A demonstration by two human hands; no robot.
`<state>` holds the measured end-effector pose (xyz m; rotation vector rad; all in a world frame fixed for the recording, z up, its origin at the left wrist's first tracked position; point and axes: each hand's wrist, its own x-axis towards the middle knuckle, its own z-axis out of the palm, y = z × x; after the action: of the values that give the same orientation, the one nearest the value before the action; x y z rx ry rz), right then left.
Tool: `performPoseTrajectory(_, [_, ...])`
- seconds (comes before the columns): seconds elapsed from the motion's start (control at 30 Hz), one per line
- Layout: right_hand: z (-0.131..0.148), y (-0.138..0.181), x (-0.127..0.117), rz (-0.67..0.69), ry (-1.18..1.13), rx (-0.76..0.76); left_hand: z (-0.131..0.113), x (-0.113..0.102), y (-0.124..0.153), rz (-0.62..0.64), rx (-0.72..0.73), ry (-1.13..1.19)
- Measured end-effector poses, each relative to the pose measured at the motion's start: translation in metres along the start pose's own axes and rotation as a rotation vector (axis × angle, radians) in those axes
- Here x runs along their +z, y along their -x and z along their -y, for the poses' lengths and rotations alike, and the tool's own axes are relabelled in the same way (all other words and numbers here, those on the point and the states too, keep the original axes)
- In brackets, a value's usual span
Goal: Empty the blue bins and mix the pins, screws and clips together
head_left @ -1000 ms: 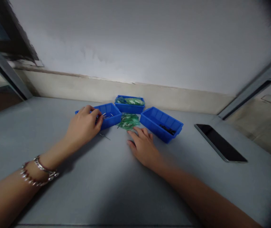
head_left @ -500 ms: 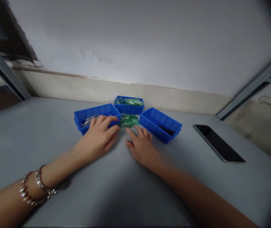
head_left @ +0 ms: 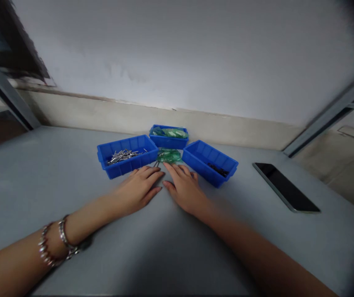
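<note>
My left hand (head_left: 139, 187) rests low over the table in front of the left blue bin (head_left: 130, 164), its fingers stretched out and slightly apart. Silvery metal pins (head_left: 123, 156) lie heaped in that bin. Two thin pins (head_left: 156, 163) show on the tabletop just beyond my left fingertips. My right hand (head_left: 184, 189) is spread beside it, index fingertip close to a green plastic bag (head_left: 169, 155) with small pieces in it. Nothing is visibly held in either hand, though the undersides of the fingers are hidden.
The right blue bin (head_left: 203, 167) holds small dark parts (head_left: 218, 169). Behind the bag, another blue bin (head_left: 168, 142) contains green plastic packets (head_left: 172, 132). A phone (head_left: 285, 187) lies at the right of the grey table (head_left: 108, 255), which meets a wall (head_left: 177, 62) at the back.
My left hand has come down from the left bin's front edge onto the table, uncovering the metal pins. My right hand has barely shifted.
</note>
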<state>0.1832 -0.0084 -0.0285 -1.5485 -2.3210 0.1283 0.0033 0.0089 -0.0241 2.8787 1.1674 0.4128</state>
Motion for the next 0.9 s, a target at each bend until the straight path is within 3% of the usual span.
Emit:
performPoseTrajectory(0.2, [-0.001,0.0,0.0,-0.001,0.044,-0.045,0.001,0.005,0.001,-0.015,0.045,0.009])
performPoseTrajectory(0.43, [0.003,-0.001,-0.001,-0.18,0.153,0.009,-0.001,0.001,0.002,0.016,-0.006,0.022])
performPoseTrajectory(0.73, [-0.001,-0.003,0.004,-0.049,0.119,-0.054,-0.007,-0.007,0.0,-0.027,-0.083,-0.015])
performPoseTrajectory(0.9, [0.0,-0.004,-0.003,-0.21,0.024,-0.081,-0.004,-0.011,-0.001,-0.129,-0.152,0.06])
